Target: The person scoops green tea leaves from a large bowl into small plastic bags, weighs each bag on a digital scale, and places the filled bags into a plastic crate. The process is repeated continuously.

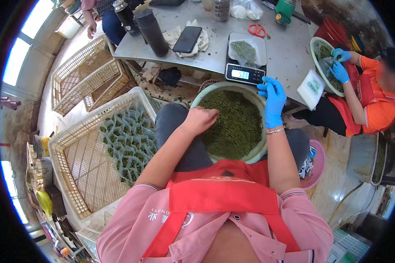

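A pale round basin [196, 100] full of small dark-green grains [235, 125] sits between my knees. At its left side, my bare left hand [200, 119] rests with curled fingers at the grains; what they hold, if anything, is hidden. My blue-gloved right hand [274, 98] is raised over the basin's right rim, fingers apart and bent, beside the scale's display. On the table's front edge stands a digital scale [245, 73] with a lit display. A clear bag of green grains [245, 52] lies on its pan.
To my left, a plastic crate [90, 171] holds several filled clear bags [129, 140]. On the metal table [289, 57] are a phone [188, 39], a dark bottle [151, 33] and red scissors [256, 30]. A gloved co-worker [373, 96] handles a bag at another basin [314, 44]. A pink basin [318, 164] stands right.
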A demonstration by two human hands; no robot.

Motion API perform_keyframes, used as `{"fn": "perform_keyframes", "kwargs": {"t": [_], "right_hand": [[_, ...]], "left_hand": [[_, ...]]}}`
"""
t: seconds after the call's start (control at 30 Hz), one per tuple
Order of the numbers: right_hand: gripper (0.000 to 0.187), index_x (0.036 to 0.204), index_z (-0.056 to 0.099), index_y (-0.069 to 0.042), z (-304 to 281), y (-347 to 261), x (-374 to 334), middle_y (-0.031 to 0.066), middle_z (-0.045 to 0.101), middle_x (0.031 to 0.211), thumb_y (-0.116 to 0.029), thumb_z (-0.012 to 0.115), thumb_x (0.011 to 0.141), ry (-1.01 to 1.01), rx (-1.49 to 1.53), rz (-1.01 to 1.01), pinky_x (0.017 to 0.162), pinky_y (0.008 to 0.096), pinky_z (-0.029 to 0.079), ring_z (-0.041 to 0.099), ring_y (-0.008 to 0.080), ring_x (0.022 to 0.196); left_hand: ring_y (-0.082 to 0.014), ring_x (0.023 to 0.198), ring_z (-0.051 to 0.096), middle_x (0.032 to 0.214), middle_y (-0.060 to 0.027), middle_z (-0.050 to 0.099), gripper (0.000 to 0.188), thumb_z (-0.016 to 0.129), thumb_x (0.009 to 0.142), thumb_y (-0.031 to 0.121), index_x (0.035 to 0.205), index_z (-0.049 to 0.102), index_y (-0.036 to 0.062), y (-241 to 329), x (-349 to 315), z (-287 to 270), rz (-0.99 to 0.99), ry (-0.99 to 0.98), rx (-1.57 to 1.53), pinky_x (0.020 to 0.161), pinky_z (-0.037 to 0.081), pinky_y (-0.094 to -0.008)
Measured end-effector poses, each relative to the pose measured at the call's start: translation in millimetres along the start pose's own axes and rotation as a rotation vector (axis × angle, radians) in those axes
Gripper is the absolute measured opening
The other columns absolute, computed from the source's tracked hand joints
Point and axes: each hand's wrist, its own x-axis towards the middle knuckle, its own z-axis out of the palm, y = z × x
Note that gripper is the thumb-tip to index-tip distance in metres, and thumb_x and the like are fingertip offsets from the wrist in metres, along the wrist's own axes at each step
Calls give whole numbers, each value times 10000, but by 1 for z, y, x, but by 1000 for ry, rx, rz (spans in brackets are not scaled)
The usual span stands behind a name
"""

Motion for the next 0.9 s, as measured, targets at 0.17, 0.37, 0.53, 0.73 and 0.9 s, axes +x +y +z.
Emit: {"fn": "perform_keyframes", "kwargs": {"t": [0.17,0.37,0.53,0.73,0.9], "right_hand": [[349,1179,548,-55,-68,21,25,223,545,1133,-85,531,832,107,-1047,-501,846,417,463,559,363,968],[332,1144,466,15,-79,20,76,218,525,1048,-88,502,831,36,-1511,-240,841,480,434,511,405,955],[249,1027,505,23,-59,40,74,202,530,984,-102,509,811,-36,-1584,-342,825,452,437,515,381,924],[134,893,570,-23,-49,42,73,163,546,896,-59,485,796,-225,-1504,-524,745,436,464,523,353,916],[131,873,618,-17,-57,29,60,172,603,830,-63,553,769,-440,-1356,-419,695,390,488,593,306,764]], "left_hand": [[-294,634,616,657,-99,609,133,584,812,218,905,618,130,3,3,4,13,-1,-22,557,481,-426],[-295,622,614,647,-104,606,135,580,809,228,899,611,131,2,2,4,8,-46,-21,548,479,-426],[-305,611,613,634,-112,600,129,577,805,225,886,606,129,2,2,4,15,-76,-6,548,479,-433],[-312,600,613,622,-118,594,133,573,805,233,882,605,131,-2,1,13,31,-77,-5,546,480,-441],[-310,584,615,620,-112,605,130,571,798,241,846,615,129,6,0,3,-2,-91,28,544,486,-438]]}}
